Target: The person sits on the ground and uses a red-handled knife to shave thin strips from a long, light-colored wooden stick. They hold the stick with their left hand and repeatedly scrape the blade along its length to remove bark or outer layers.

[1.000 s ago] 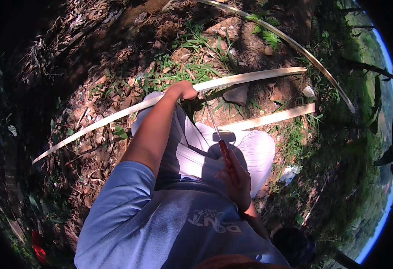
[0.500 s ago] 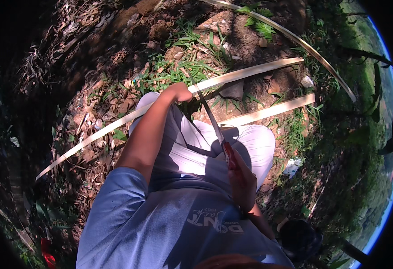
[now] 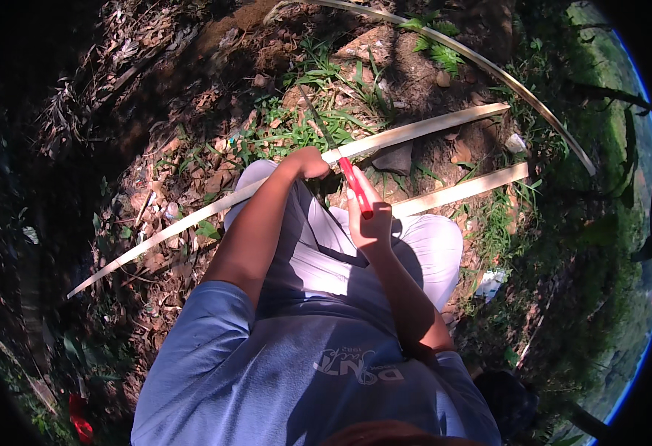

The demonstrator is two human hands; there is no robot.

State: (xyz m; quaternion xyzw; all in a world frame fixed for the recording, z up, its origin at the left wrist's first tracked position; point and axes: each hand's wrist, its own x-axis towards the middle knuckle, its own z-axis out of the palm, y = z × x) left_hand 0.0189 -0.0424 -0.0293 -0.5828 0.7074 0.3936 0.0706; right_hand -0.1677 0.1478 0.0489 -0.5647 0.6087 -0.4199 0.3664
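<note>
A long pale wooden strip [image 3: 415, 132] lies slantwise in front of me, across my left knee. My left hand [image 3: 309, 163] is closed around it near its middle. In my right hand [image 3: 370, 221] is the red handle of a narrow-bladed saw [image 3: 355, 186]; my fingers are wrapped round it. The dark saw blade [image 3: 317, 119] crosses the strip just right of my left hand and points away over the grass. The handle is close against the strip's near edge. Teeth are too small to make out.
A second pale strip [image 3: 467, 187] reaches right from beside my right knee [image 3: 437, 241]. Beyond, a longer strip [image 3: 515, 85] curves across the ground. A dark stone [image 3: 394, 157] sits under the first strip. Dry leaves, grass and white scraps [image 3: 491, 284] cover the soil.
My right hand has pushed the saw forward and away from me, so the handle is now up by the strip. My left hand still grips the strip in nearly the same place.
</note>
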